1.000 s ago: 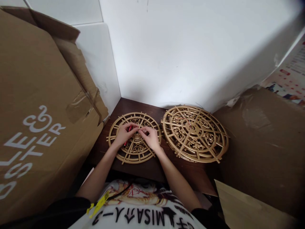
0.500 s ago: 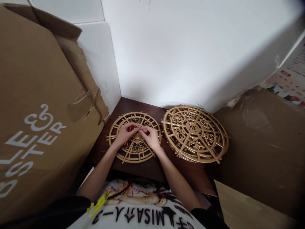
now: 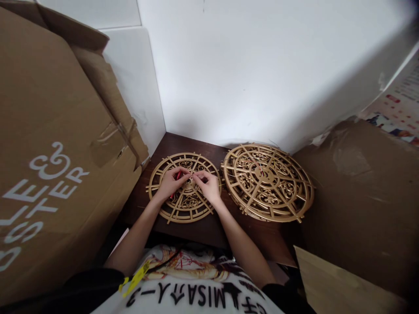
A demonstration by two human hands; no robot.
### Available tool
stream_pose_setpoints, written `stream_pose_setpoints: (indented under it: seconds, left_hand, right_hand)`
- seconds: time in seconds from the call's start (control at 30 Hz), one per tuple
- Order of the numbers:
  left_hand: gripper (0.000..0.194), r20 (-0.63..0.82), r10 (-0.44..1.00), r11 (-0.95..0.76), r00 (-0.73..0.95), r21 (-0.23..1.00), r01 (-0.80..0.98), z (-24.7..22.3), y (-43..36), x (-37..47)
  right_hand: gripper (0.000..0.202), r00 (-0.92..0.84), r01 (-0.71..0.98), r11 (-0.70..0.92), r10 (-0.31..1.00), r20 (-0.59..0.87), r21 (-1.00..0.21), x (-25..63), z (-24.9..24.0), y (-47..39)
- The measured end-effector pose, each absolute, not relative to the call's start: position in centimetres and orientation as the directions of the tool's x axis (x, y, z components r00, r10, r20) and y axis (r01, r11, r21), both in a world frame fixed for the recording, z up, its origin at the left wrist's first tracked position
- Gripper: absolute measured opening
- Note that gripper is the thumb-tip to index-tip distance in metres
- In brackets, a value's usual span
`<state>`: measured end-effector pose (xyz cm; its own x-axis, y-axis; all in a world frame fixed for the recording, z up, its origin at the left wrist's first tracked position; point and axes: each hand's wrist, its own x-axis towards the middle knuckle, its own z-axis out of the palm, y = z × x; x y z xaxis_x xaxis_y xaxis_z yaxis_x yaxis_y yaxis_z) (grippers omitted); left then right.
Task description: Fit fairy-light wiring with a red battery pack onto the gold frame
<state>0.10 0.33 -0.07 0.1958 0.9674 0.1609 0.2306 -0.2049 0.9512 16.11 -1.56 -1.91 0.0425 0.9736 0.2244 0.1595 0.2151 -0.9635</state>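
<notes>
A round gold openwork panel (image 3: 189,216) with scrolled inserts lies flat on the dark brown table (image 3: 209,231). Over its centre, my left hand (image 3: 170,182) and my right hand (image 3: 207,186) meet with pinched fingertips. Whatever sits between the fingertips is too small to make out. Red handles, seemingly of a small hand tool (image 3: 178,175), show under my left hand, partly covered by it. To the right lies a stack of similar gold panels (image 3: 268,183), with thin wires across the top one.
A large printed cardboard box (image 3: 59,131) rises on the left. On the right stands another brown cardboard box (image 3: 360,196), with a cardboard flap (image 3: 340,279) in front. A white wall (image 3: 248,65) closes off the back.
Both hands stay pinched together over the panel's centre, with only slight finger movement. The whole view has shifted a little.
</notes>
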Motion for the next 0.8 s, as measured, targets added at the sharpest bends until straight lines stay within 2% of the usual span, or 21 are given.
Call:
stream_pose_setpoints:
  seconds: [0.2,0.4,0.8]
  left_hand:
    - [0.028,0.101,0.975,-0.112,0.198,0.993,0.041,-0.10,0.22,0.32]
    - [0.029,0.093,0.964,-0.100,0.249,0.995,0.014,-0.26,0.09,0.34]
    - [0.015,0.136,0.937,-0.080,0.321,0.980,-0.182,-0.37,0.06,0.32]
  right_hand:
    - [0.020,0.084,0.163,0.214,0.970,0.230,-0.963,16.12,-2.18,-1.42]
    - [0.019,0.082,0.171,0.220,0.968,0.236,-0.960,16.20,-2.40,-1.39]
    - [0.020,0.054,0.214,0.240,0.965,0.256,-0.947,16.09,-1.93,-1.57]
